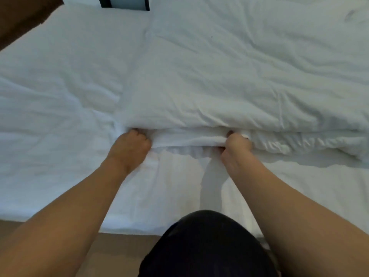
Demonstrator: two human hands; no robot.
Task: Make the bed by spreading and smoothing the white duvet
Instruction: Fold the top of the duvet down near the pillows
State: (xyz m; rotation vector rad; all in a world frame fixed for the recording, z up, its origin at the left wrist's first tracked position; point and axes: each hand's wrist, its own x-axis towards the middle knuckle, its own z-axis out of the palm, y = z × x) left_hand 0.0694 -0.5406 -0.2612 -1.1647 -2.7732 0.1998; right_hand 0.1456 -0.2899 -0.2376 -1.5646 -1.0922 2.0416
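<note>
The white duvet (219,80) lies thick and wrinkled over the right and middle of the bed, its folded near edge running across the frame's centre. My left hand (129,148) is fisted on that edge at its left corner. My right hand (235,145) grips the same edge a little to the right, with a short band of fabric stretched between both fists. The white sheet (50,92) is exposed on the left and in front of the duvet.
The bed's near edge (127,226) meets a brown floor (119,254) below. My dark-clothed body (205,248) is at the bottom centre. A dark-framed panel (123,3) stands beyond the far side, and a brown surface (22,19) fills the top left corner.
</note>
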